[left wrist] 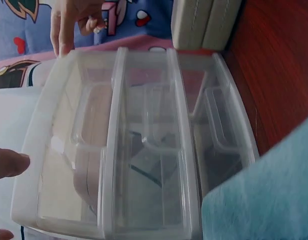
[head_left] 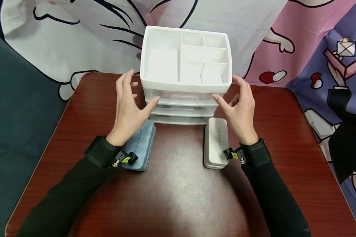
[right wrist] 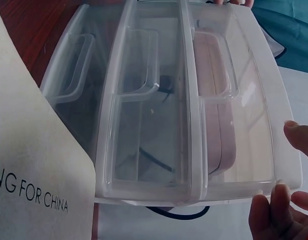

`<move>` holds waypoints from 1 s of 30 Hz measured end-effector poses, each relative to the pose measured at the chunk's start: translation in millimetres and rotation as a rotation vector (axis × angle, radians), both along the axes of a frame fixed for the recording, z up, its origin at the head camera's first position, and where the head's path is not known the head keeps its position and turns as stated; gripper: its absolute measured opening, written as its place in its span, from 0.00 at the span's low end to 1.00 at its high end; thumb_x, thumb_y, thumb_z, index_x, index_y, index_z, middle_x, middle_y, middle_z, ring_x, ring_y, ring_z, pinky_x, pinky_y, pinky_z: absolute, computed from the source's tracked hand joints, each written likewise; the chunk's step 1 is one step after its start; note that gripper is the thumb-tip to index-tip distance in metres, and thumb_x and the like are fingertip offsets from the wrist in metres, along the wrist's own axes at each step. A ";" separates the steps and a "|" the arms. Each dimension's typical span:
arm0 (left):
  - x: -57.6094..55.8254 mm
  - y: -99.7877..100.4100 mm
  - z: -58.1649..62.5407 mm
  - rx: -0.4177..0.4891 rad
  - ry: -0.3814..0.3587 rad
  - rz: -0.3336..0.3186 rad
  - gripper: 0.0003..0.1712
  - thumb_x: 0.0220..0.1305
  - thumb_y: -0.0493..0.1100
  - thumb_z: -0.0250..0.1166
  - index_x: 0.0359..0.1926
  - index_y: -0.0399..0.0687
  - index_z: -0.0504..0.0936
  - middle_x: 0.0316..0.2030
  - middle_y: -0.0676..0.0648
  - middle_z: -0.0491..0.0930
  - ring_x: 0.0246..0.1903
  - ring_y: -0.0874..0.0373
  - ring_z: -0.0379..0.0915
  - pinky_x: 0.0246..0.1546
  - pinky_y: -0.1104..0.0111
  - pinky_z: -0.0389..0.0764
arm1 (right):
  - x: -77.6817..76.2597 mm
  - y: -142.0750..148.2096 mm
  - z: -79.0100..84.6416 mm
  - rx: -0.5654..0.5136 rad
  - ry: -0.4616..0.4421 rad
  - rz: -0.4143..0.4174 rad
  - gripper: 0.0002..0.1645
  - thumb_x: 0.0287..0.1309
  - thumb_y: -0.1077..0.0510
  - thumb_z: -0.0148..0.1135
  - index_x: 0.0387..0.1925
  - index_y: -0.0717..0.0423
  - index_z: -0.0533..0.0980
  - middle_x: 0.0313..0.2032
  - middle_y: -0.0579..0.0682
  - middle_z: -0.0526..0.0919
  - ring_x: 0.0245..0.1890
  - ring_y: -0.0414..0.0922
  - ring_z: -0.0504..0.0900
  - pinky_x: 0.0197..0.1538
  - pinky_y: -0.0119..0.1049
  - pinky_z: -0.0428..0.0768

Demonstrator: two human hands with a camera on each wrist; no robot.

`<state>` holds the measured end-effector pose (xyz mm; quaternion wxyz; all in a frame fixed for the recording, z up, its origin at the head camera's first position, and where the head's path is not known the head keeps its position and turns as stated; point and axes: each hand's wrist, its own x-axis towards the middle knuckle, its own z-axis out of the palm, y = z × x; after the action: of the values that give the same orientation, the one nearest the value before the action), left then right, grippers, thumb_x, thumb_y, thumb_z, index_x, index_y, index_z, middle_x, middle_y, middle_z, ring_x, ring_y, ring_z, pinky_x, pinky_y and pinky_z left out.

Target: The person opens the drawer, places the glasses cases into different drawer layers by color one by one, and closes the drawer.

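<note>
A white organizer (head_left: 186,86) with a divided top tray and three clear drawers stands at the back of the table. My left hand (head_left: 129,107) is at its left front corner, fingers extended and thumb spread toward the top drawer. On the other side, my right hand (head_left: 241,110) has its fingers loosely bent by the right edge; whether they touch is unclear. Through the top drawer's front a pink case (right wrist: 219,135) shows. A blue case (head_left: 140,144) lies below my left hand, and a cream case (head_left: 216,141) lies beside my right wrist.
The brown tabletop (head_left: 178,194) extends in front of the organizer. Behind it hangs a cartoon-print cloth (head_left: 106,49). A black object (head_left: 348,138) is beyond the table's right edge. Dark lines show through the middle drawer (left wrist: 148,150).
</note>
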<state>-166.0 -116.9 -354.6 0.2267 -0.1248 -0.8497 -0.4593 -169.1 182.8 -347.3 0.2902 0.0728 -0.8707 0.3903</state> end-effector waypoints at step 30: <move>31.0 41.3 -10.4 0.493 -0.291 -0.340 0.29 0.65 0.39 0.63 0.65 0.45 0.66 0.57 0.44 0.71 0.51 0.56 0.74 0.46 0.69 0.76 | -4.7 -18.8 8.2 0.069 0.330 0.035 0.21 0.52 0.53 0.72 0.50 0.49 0.82 0.55 0.47 0.81 0.51 0.51 0.71 0.58 0.40 0.60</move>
<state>-135.0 -75.6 -365.0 0.0467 -0.1392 -0.7035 -0.6953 -173.8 164.0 -339.1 0.4196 0.1610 -0.8228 0.3477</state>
